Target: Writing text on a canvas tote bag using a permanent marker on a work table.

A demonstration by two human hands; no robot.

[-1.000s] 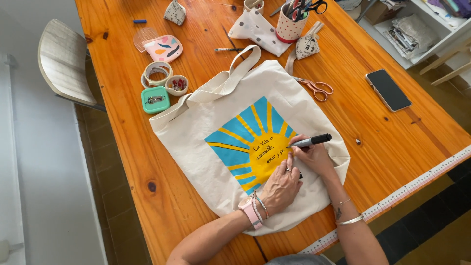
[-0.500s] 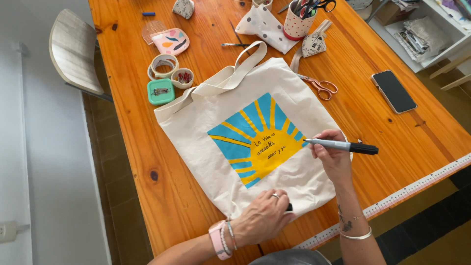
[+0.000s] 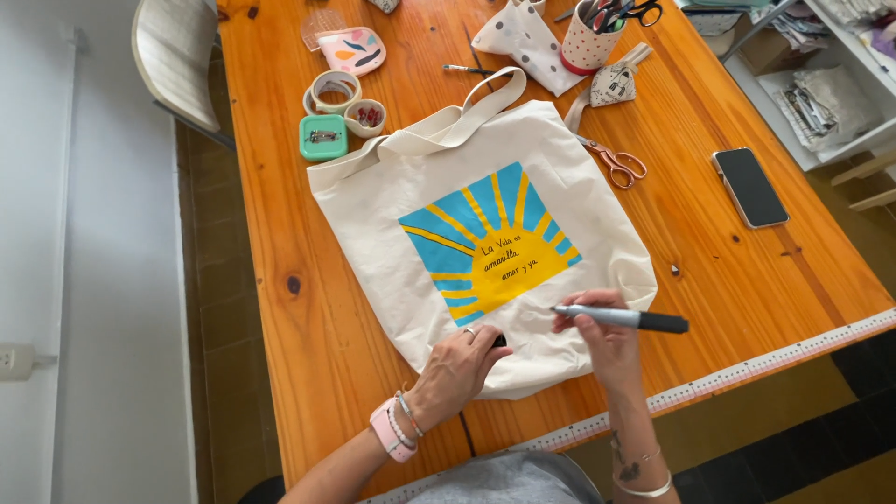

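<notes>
A cream canvas tote bag (image 3: 392,215) lies flat on the orange wooden table (image 3: 308,355). On it is a painted square with a yellow sun, blue rays (image 3: 467,210) and a few lines of black handwriting. My right hand (image 3: 605,347) holds a grey and black marker (image 3: 621,318) level over the bag's lower right edge, tip pointing left, just below the painting. My left hand (image 3: 457,369) rests on the bag's lower edge, its fingertips pinching a small black marker cap (image 3: 499,341).
Orange-handled scissors (image 3: 616,163) lie beside the bag, with a dark phone (image 3: 750,187) further right. A dotted cup of tools (image 3: 588,42), tape roll (image 3: 332,91), green tin (image 3: 323,136) and small bowl (image 3: 366,116) sit at the back. A chair (image 3: 177,61) stands left. A ruler strip (image 3: 747,373) edges the table.
My right hand lifted the marker off the writing and drew it down to the bag's lower edge. My left hand slid off the painting down to the hem.
</notes>
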